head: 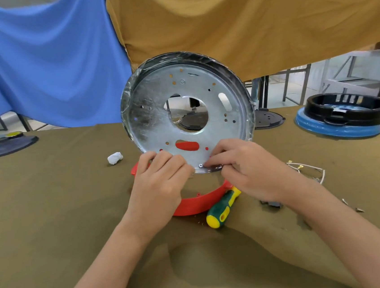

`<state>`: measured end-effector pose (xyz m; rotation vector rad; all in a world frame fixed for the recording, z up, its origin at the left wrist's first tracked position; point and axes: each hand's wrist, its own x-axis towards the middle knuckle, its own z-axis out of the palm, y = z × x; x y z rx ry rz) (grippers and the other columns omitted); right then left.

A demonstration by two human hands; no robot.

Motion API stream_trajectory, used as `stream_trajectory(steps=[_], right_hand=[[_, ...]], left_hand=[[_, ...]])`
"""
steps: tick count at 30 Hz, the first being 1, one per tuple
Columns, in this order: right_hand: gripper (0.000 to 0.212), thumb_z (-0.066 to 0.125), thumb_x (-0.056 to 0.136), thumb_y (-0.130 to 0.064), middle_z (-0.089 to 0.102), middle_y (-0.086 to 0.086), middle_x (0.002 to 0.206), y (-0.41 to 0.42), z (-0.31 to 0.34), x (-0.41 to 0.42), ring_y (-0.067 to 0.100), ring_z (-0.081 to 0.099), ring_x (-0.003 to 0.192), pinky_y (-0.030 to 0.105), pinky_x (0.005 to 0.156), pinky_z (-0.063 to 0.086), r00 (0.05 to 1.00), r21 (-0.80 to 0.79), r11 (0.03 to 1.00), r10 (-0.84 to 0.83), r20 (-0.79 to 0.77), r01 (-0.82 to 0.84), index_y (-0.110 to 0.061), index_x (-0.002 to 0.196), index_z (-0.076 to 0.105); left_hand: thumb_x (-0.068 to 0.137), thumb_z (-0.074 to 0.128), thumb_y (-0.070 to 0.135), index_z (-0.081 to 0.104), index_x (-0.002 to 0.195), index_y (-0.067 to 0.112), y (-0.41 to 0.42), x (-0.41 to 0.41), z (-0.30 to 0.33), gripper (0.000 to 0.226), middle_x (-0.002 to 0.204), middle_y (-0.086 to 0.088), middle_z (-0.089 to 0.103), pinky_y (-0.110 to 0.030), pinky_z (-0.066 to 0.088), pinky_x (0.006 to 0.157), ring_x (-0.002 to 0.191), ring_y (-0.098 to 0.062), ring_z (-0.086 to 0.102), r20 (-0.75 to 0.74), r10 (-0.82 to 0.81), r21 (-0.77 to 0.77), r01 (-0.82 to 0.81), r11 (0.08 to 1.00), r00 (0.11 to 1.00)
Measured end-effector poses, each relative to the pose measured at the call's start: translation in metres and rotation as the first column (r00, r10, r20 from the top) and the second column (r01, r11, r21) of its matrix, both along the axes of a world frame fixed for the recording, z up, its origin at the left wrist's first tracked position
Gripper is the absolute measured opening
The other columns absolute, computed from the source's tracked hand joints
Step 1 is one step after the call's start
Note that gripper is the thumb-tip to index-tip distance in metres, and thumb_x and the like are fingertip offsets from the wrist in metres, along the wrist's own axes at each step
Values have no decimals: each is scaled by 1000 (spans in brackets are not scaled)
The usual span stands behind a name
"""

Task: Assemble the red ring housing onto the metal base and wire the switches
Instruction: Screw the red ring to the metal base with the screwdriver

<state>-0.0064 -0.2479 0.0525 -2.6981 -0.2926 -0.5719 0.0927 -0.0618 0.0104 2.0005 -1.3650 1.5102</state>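
Base: metal base (153,115) stands tilted up on its near edge, its flat face turned toward you, its large centre hole showing the room behind; its lower edge sits inside the red ring housing (200,202).
Housing: the red ring lies on the olive cloth of the table (50,205), and red shows through the slot and small holes low on the base.
Left hand: your left hand (162,182) curls its fingers over the lower left rim of the base and grips it.
Right hand: your right hand (248,170) has its fingertips bunched at the lower edge of the base, right beside a screw (200,165); they look pinched, but what they pinch is hidden.
Screwdriver: a green and yellow screwdriver (222,208) lies on the cloth, touching the near right side of the red ring, below your right wrist.
Wires: a bundle of pale wires (309,171) lies to the right of your right hand.
Elsewhere: a white wad (115,158) lies left of the base; a black ring on a blue base (343,116) sits far right.
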Motion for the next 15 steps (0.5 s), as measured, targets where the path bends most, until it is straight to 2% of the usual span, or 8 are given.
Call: stream_trajectory(steps=[4,6,8,11,15], right_hand=[[35,58,89,-12,59,-3,106,3,-4,-2,14,54,102,31,91,45,997,-107,994,41,67,-33,-21,120,72],[32,67,88,-16,60,1,103,3,-7,1,20,57,98,37,86,48,992,-192,981,44,117,-21,-20,120,72],[30,76,83,-17,62,5,96,4,-10,5,26,60,89,43,77,51,981,-234,972,52,187,-7,-17,113,75],[23,81,79,-10,63,7,84,5,-15,10,29,61,77,44,65,52,953,-225,974,83,293,-16,-13,101,79],[18,77,81,-4,61,6,81,6,-19,12,28,59,74,44,62,49,927,-203,978,119,356,-47,-10,98,79]], left_hand=[[73,78,-10,70,74,11,2,0,1,23,73,0,62,-34,38,75,69,-25,55,-15,-6,-15,6,1000,1000],[83,74,-3,70,76,11,3,0,1,16,74,0,62,-35,39,75,71,-24,53,-18,-23,-26,23,999,1000],[93,65,6,71,77,10,4,0,2,18,75,0,62,-36,40,75,71,-24,53,-31,-36,-46,35,998,999],[102,51,13,71,77,9,4,0,1,32,75,0,63,-34,40,77,72,-24,51,-45,-53,-80,49,996,998],[102,54,15,72,80,9,5,2,-1,29,78,-1,64,-33,40,82,77,-23,50,-33,-58,-98,54,994,998]])
